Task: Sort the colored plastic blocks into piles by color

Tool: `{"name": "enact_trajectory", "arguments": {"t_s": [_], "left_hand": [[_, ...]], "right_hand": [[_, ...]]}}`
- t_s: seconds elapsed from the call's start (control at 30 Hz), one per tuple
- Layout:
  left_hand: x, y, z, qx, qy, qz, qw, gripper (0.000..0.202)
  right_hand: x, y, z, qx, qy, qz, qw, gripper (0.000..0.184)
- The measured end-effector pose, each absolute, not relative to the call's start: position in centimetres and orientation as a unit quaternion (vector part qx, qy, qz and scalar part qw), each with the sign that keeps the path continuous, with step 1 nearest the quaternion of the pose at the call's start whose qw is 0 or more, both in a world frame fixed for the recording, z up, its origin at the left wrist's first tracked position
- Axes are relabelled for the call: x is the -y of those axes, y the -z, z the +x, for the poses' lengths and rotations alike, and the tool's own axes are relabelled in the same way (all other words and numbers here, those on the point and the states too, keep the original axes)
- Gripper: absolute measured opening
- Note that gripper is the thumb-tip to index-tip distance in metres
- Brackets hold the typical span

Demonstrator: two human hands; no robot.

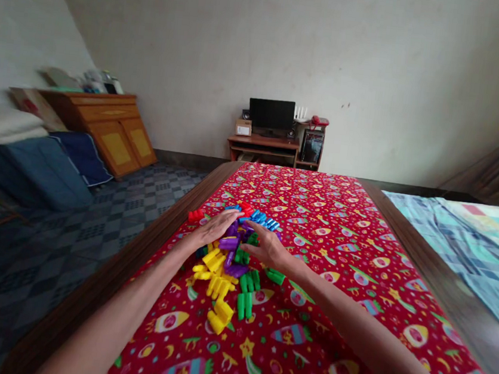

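Note:
A pile of colourful plastic toy blocks, shaped like joined tubes, lies on a red patterned cloth (pixel 326 340). My left hand (pixel 218 227) rests at the pile's left side, fingers stretched out over the purple blocks (pixel 228 243). From the right, my right hand (pixel 268 246) reaches in with its fingers extended and thumb apart, beside the green blocks (pixel 248 280). Neither hand grips a block. Nearer to me are the yellow blocks (pixel 220 286). Beyond my fingertips lie blue blocks (pixel 264 220) and red blocks (pixel 196 215). My hands cover part of the pile.
The cloth covers a table with a dark wooden edge (pixel 388 239). Past its far end stands a desk (pixel 263 142) with a monitor (pixel 271 114). A wooden cabinet (pixel 112 129) is at the left; a bed with a light blue sheet (pixel 441 245) adjoins the right.

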State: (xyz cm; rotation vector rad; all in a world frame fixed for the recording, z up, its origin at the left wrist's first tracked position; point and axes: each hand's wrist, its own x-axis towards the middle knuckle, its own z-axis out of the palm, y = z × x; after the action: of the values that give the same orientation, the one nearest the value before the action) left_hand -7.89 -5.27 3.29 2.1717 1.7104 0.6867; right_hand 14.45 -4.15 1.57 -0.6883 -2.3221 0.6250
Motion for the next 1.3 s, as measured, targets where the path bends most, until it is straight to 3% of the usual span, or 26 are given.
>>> {"name": "enact_trajectory", "arguments": {"t_s": [0.17,0.3,0.4,0.57,0.73,0.87,0.97,1.17,1.3], "left_hand": [[13.0,-5.4,-6.7,-0.514,-0.221,0.822,0.106,0.064],[19.0,-3.2,-4.8,-0.451,-0.113,0.885,0.01,0.068],[19.7,-1.5,-3.0,-0.457,-0.103,0.883,-0.035,0.052],[14.4,-1.9,-2.7,-0.512,-0.13,0.846,-0.069,0.029],[10.2,-3.6,-6.7,-0.546,-0.273,0.79,-0.056,0.042],[8.1,-3.6,-10.2,-0.632,-0.326,0.702,-0.037,0.051],[6.4,-2.5,-10.9,-0.696,-0.296,0.652,0.056,0.059],[5.5,-1.9,-9.3,-0.622,-0.29,0.715,0.134,0.069],[3.3,-3.2,-10.4,-0.618,-0.339,0.705,0.081,0.067]], "right_hand": [[6.3,-4.5,18.5,0.896,-0.253,-0.221,0.289,0.064],[10.0,-2.8,22.6,0.961,-0.162,-0.177,0.139,0.081],[11.0,-0.6,21.5,0.976,-0.104,-0.169,0.084,0.084],[7.7,-0.5,16.4,0.953,-0.063,-0.256,0.149,0.059],[2.8,-2.3,17.0,0.918,-0.05,-0.293,0.263,0.044],[-0.4,-0.5,18.9,0.862,-0.069,-0.368,0.342,0.045],[-1.1,0.9,18.0,0.824,-0.128,-0.447,0.324,0.048],[1.6,-1.3,15.6,0.869,-0.292,-0.266,0.297,0.05],[0.1,-1.9,17.9,0.816,-0.296,-0.325,0.376,0.049]]}}
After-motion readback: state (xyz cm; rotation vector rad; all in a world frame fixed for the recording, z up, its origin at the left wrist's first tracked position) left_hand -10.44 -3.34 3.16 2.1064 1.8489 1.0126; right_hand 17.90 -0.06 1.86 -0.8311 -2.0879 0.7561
